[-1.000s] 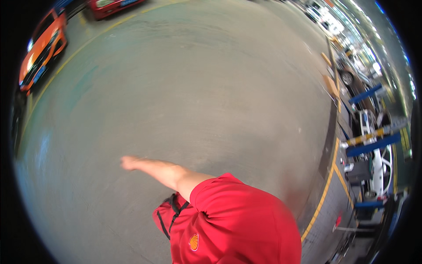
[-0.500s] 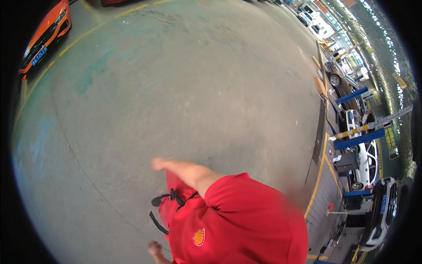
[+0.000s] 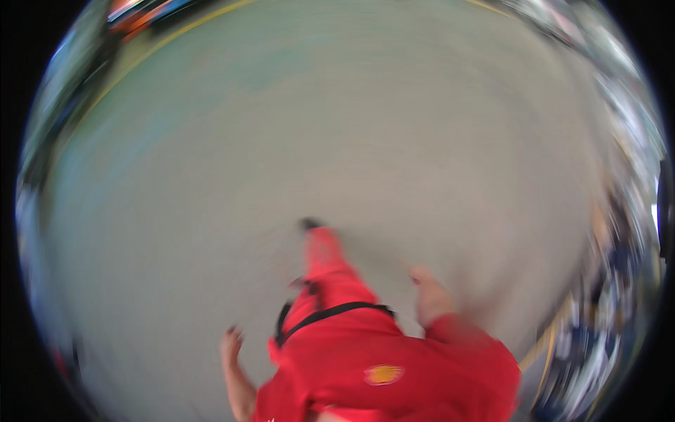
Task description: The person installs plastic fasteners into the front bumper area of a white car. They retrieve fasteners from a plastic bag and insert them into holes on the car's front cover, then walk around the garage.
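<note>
Motion smears this moment. My left hand (image 3: 232,344) hangs out from my left side, over the bare floor, and its fingers are too blurred to read. On the other side, my right hand (image 3: 422,276) is stretched forward past my hip, also smeared. I see no object in or touching either hand. Between them are my red work clothes (image 3: 436,366), with a black belt strap (image 3: 341,311) across the waist. One dark shoe (image 3: 309,224) steps ahead on the floor.
The grey-green concrete floor (image 3: 394,126) spreads ahead. A yellow line (image 3: 176,36) curves along the far left, by an orange car (image 3: 137,21). Blurred workshop equipment and vehicles (image 3: 590,337) line the right edge, beside another yellow floor line (image 3: 541,362).
The view has swung, so my body now points straighter ahead. My right hand has gone from crossing my front to my right side. A leg has stepped forward.
</note>
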Motion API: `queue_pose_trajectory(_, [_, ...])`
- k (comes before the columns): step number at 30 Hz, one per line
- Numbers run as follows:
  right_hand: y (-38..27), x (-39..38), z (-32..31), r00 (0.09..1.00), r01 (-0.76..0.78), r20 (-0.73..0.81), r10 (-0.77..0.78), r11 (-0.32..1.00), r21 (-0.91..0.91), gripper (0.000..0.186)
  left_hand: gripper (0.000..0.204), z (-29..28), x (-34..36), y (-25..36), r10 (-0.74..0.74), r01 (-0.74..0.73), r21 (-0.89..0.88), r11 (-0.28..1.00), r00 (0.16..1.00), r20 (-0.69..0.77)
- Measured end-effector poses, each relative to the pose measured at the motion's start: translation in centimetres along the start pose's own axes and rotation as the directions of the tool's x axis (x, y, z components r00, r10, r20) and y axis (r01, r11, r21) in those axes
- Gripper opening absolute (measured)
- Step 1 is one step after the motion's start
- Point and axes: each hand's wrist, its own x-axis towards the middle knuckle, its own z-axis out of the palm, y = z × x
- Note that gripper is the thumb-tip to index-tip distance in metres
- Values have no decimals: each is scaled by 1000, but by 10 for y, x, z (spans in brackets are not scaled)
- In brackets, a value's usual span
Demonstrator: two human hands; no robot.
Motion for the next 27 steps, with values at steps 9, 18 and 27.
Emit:
queue_pose_trajectory(9, [-634,0,-190,809,528,86,-582,783,330,13,43,-40,14,70,-720,526,-746,408,688,91])
queue_pose_trajectory(18, [-998,-266,-57,-235,864,181,-955,-120,490,19,24,161,-31,0,-585,749,-525,404,653,481])
queue_pose_trajectory(27, [-1017,-106,-5,769,583,522,-369,739,-336,35,41,-8,28,-209,-888,571,-816,-86,328,323])
